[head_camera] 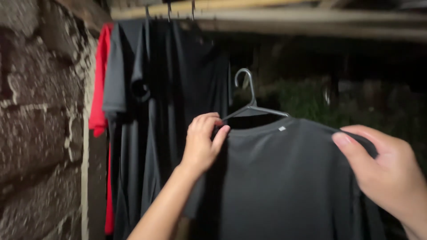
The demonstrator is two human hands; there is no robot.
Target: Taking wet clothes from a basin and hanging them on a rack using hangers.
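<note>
Right hand (389, 175), nearest the lens, pinches the dark T-shirt (284, 182) at one shoulder while the left hand (202, 142) clamps the other beside the grey hanger (250, 100), so squaring it looks underway, with hooking onto the beam (275, 15) above the hanger seemingly remaining.

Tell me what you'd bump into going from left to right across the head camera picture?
Rough stone wall → red garment → dark shirts hanging from the beam → left hand gripping the shirt's shoulder → metal hanger → dark T-shirt → right hand pinching the other shoulder.
</note>
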